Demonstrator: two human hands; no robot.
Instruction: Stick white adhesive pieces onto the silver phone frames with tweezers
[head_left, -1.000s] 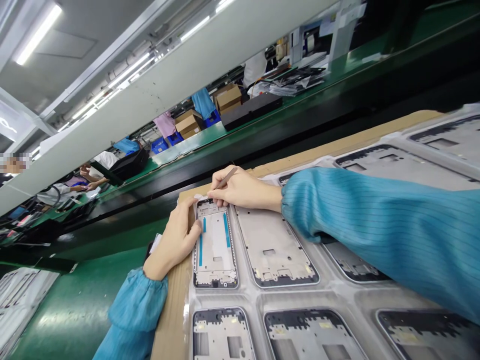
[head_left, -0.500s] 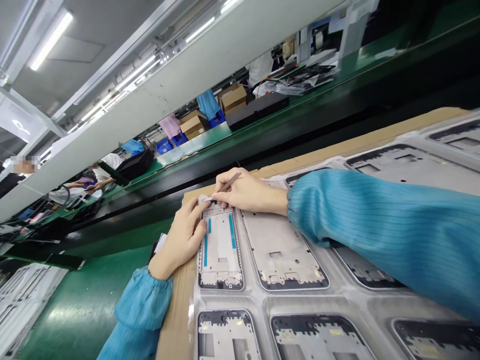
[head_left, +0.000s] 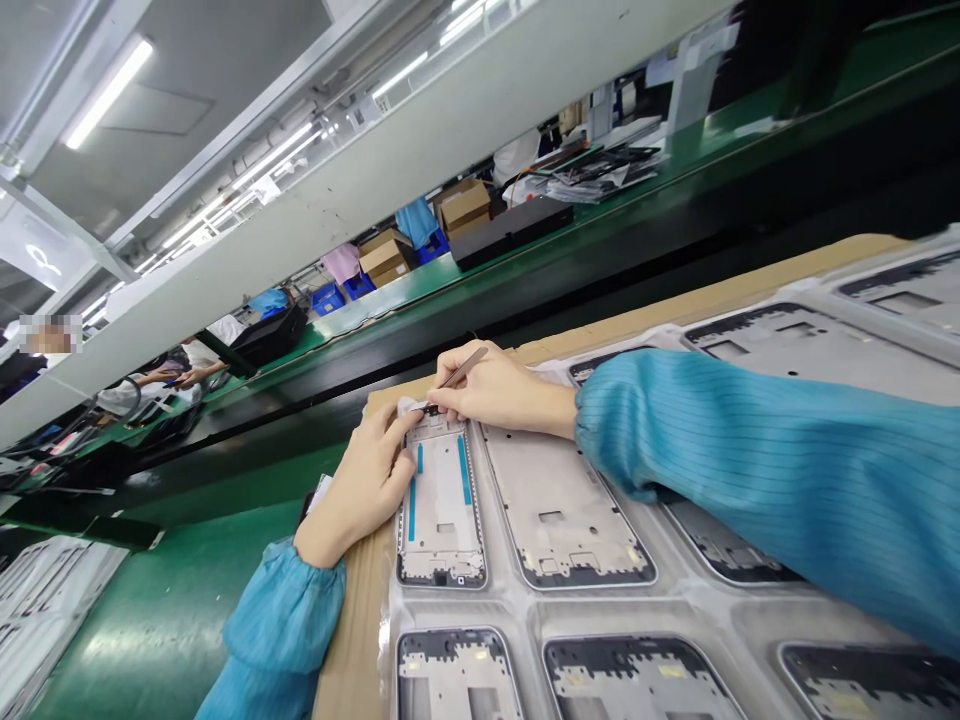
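A metal smartphone mid-frame (head_left: 442, 505) lies in the end pocket of a vacuum-formed plastic tray (head_left: 517, 610). Its upper end is pinned by the left hand (head_left: 361, 490), with the fingers spread and pressed down across the frame's edge. Slim tweezers (head_left: 465, 367) are pinched between thumb and fingers of the right hand (head_left: 501, 392), and their tip is brought to a tiny dark part (head_left: 431, 408) at the frame's top end (whether that part is actually gripped cannot be told from this view). A white film tab (head_left: 409, 405) is seen just beside the tip.

A slip could be caused by any shift of the frame under the left hand, and the blue adhesive strips (head_left: 465, 470) could then be scored or lifted. If the tweezers' hold is weak, the tiny part could be dropped into the pocket. Neighbouring frames could be snagged by the right sleeve (head_left: 750, 470), which is stretched across them. The tray rests on a cardboard sheet (head_left: 349, 620) laid on the green bench (head_left: 165, 620).
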